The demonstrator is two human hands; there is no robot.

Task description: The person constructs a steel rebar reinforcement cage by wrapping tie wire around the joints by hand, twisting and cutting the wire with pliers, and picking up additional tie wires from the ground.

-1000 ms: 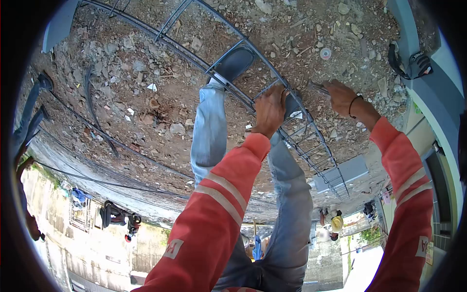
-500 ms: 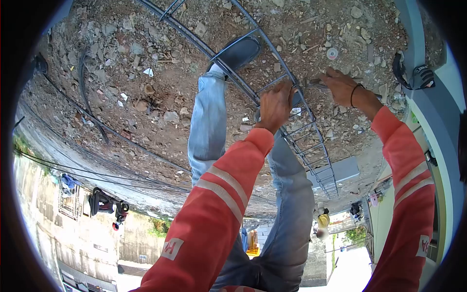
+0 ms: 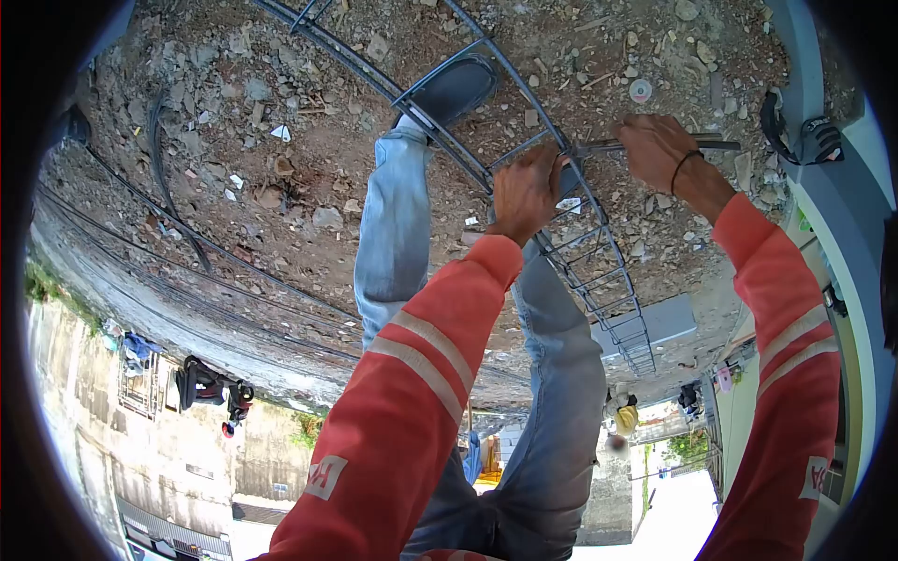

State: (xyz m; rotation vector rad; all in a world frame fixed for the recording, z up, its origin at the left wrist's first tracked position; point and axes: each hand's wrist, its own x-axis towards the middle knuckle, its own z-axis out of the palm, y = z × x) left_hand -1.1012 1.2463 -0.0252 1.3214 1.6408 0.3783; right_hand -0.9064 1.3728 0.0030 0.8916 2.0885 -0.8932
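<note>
A long cage of dark metal bars (image 3: 485,41) runs diagonally from the top, past my feet, down to the right. My left hand (image 3: 526,192) is closed around a crossbar of the cage at its middle. To the right, my right hand (image 3: 658,154) is wrapped around a dark metal hand tool (image 3: 718,144). The tool's handle end sticks out to the right of my fist, and its tip reaches the cage's outer bar beside my left hand. Whether the tip grips anything is too small to tell.
Rubble covers the ground, with my shoe (image 3: 456,89) under the cage. A grey slab (image 3: 669,323) lies by the cage's far end. Cables (image 3: 164,178) run at left. A black-and-white object (image 3: 821,142) rests on a ledge at right. People (image 3: 625,416) are in the background.
My right hand has turned, and the tool now lies level, with its tip at the cage bar. My left hand has stayed on the cage. The view has shifted slightly.
</note>
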